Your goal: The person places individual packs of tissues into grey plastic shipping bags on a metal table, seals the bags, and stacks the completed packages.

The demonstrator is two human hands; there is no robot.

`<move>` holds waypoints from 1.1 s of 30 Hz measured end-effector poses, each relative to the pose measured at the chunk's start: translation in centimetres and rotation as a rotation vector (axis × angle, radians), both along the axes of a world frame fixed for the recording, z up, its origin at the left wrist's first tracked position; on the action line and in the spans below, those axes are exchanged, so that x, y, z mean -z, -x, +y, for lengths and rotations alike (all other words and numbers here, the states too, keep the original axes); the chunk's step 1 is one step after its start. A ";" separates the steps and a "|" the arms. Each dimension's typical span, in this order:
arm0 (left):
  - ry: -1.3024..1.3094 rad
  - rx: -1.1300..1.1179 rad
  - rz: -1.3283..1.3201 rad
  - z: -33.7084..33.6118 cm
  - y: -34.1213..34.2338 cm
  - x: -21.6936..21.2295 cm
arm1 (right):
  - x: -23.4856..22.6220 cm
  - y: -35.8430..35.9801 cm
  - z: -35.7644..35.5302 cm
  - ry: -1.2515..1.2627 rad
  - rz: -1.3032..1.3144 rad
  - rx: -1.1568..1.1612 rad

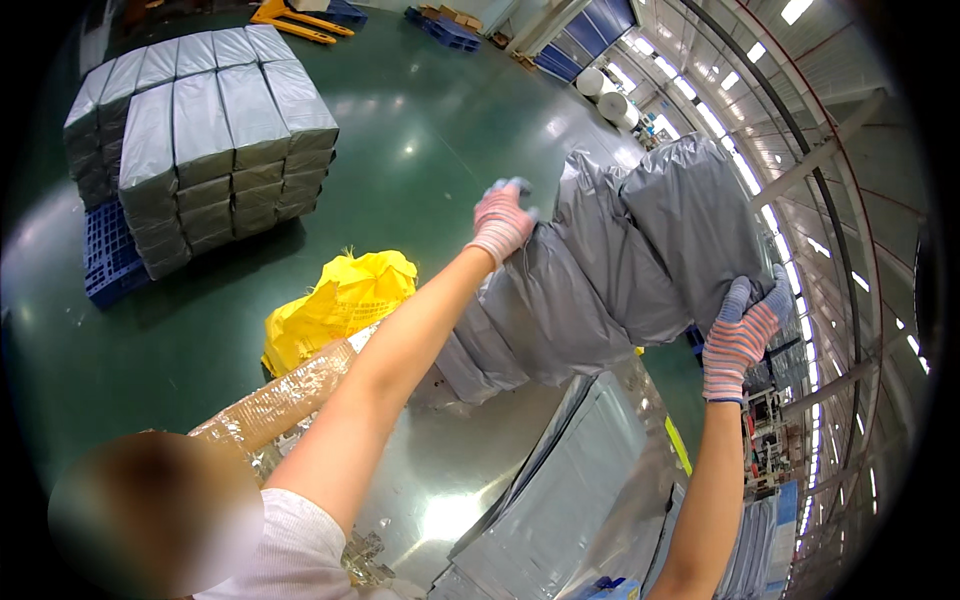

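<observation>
A row of grey plastic-wrapped bundles (600, 265) leans one against another from the middle toward the upper right. My left hand (503, 218), in a striped glove with grey-blue fingertips, is at the far left side of the row. Its fingers are apart, and the thumb side is close to a bundle; whether it touches cannot be told. My right hand (742, 335), gloved the same way, has its thumb and fingers around the near lower corner of the rightmost grey bundle (695, 230). Beneath them is a shiny metal table (430, 485).
Flat grey plastic sheets (570, 490) lie on the table. A yellow sack (340, 305) and a brown wrapped roll (280, 398) are at its left. Stacked grey bundles (230, 125) stand on a blue pallet (112, 255). Farther off are an orange pallet jack (295, 20) and white rolls (615, 108).
</observation>
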State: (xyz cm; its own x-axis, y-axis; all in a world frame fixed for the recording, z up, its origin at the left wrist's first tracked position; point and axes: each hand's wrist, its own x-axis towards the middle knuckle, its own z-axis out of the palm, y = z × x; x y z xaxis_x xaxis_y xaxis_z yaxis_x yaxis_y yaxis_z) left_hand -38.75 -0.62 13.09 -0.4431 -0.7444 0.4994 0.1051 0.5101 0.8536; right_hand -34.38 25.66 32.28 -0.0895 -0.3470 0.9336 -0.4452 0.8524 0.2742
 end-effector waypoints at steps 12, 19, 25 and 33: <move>-0.031 0.280 0.212 4.5 -2.3 -8.4 | 0.6 1.2 0.5 0.017 0.067 -0.044; 0.154 0.188 -0.004 2.9 -3.1 -6.4 | 0.3 2.4 -0.7 0.019 0.081 -0.058; 0.320 0.078 -0.240 7.4 -4.0 -0.7 | 0.5 4.9 3.3 -0.022 0.101 0.062; 0.038 0.113 0.139 4.9 0.2 5.8 | 1.2 3.7 -2.4 0.070 0.091 -0.089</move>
